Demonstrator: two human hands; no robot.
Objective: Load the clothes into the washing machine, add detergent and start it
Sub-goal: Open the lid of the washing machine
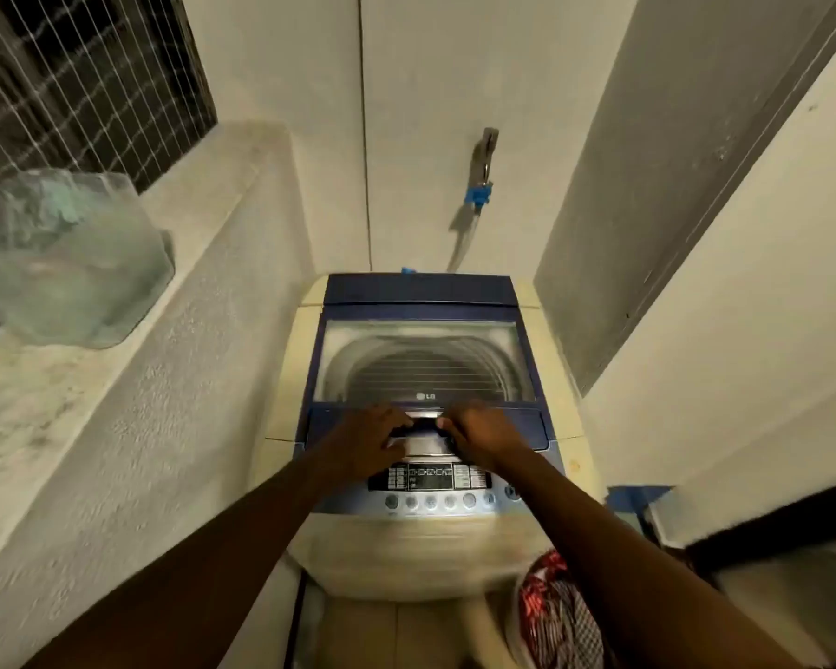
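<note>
A cream top-loading washing machine [406, 538] stands in front of me with its blue-framed glass lid [425, 364] closed; the drum shows through the glass. Both hands rest at the silver lid handle [424, 420] on the lid's front edge. My left hand [368, 437] is on the handle's left side and my right hand [483, 434] on its right side, fingers curled at it. Below them lies the control panel [430, 478] with a row of round buttons. A bundle of red, white and black patterned clothes [558, 615] sits low at the right, beside the machine.
A concrete ledge [117, 330] runs along the left and carries a clear plastic container [64, 258]. A tap with a blue fitting [481, 185] is on the back wall. Walls close in on the right; a blue object [635, 499] sits beside the machine.
</note>
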